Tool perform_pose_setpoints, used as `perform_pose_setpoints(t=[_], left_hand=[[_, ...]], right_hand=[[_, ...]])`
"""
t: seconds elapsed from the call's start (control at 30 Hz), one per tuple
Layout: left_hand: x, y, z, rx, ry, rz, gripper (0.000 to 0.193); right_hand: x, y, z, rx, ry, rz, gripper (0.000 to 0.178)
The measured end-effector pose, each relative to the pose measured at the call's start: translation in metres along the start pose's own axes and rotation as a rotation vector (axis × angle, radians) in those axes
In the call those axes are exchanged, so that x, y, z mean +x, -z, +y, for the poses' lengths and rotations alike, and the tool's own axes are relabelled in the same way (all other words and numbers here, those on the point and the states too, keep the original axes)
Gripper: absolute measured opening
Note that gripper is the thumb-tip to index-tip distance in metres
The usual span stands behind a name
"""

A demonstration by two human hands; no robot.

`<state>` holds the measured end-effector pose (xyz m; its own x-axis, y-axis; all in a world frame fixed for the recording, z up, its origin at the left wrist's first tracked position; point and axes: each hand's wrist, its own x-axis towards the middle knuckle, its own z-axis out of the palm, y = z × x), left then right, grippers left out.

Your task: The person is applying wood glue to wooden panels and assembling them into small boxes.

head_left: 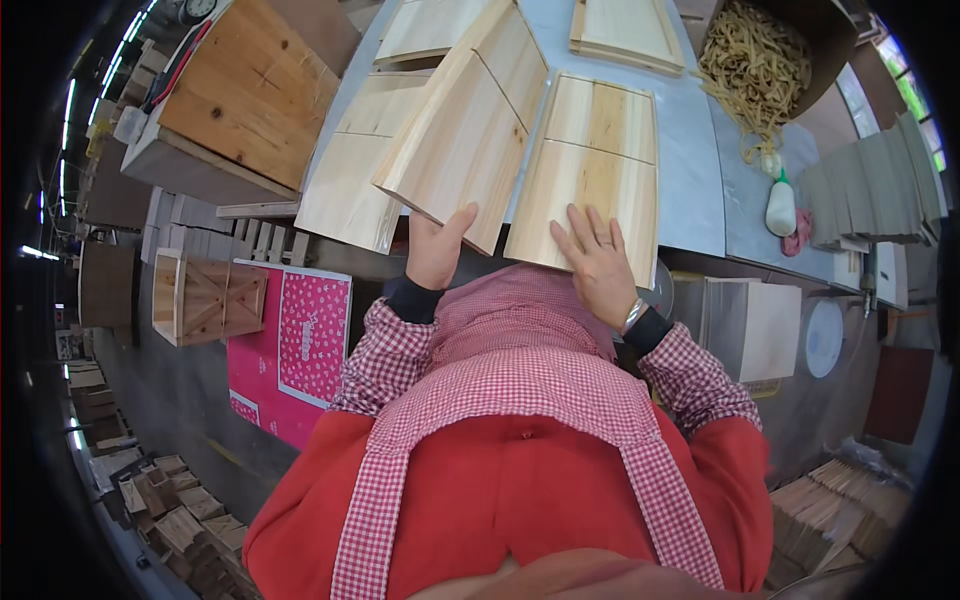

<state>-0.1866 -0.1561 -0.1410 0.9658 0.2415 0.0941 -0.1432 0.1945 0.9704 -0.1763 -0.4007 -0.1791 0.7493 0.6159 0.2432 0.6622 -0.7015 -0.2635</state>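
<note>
My left hand (438,245) grips the near edge of a pale wooden panel (470,125), thumb on one face, fingers behind it. That panel stands tilted up off the worktable and has a thin dark groove across its upper part. Spread fingers of my right hand (598,256) rest on a second grooved wooden panel (590,165), which lies at the table's near edge. Left of the raised panel is another pale wooden panel (352,165), partly covered by it.
More wooden panels lie farther back on the grey worktable (690,165). A box of curled tan strips (757,60), a white squeeze bottle (781,208) and a stack of grey sheets (870,180) are at right. A large wooden box (245,85) stands at left.
</note>
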Motion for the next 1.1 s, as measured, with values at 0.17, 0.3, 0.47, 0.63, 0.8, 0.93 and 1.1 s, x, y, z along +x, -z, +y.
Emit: perform_pose_setpoints(t=[0.17, 0.3, 0.47, 0.63, 0.8, 0.93, 1.1], left_hand=[[0.0, -0.013, 0.004, 0.106, 0.003, 0.003, 0.04], [-0.009, -0.029, 0.004, 0.286, 0.013, -0.028, 0.036], [-0.016, -0.041, 0.001, 0.364, 0.054, -0.072, 0.029], [-0.017, -0.037, 0.005, 0.428, 0.084, -0.031, 0.025], [-0.015, -0.03, -0.003, 0.35, 0.205, 0.005, 0.047], [-0.015, -0.03, -0.007, 0.296, 0.153, 0.023, 0.057], [-0.014, -0.024, -0.015, 0.269, 0.091, 0.001, 0.057]], right_hand=[[0.003, 0.003, 0.0, 0.025, -0.011, -0.001, 0.07], [-0.001, 0.003, 0.0, 0.033, -0.017, -0.01, 0.07], [0.0, 0.002, 0.002, 0.045, -0.034, 0.005, 0.071], [-0.001, 0.009, 0.023, 0.272, -0.011, 0.048, 0.054], [-0.041, 0.079, 0.168, -0.05, -0.44, 0.891, 0.024], [-0.119, 0.1, 0.289, -0.523, -0.961, 0.647, 0.02], [-0.111, 0.127, 0.323, -0.345, -1.199, 0.072, 0.017]])
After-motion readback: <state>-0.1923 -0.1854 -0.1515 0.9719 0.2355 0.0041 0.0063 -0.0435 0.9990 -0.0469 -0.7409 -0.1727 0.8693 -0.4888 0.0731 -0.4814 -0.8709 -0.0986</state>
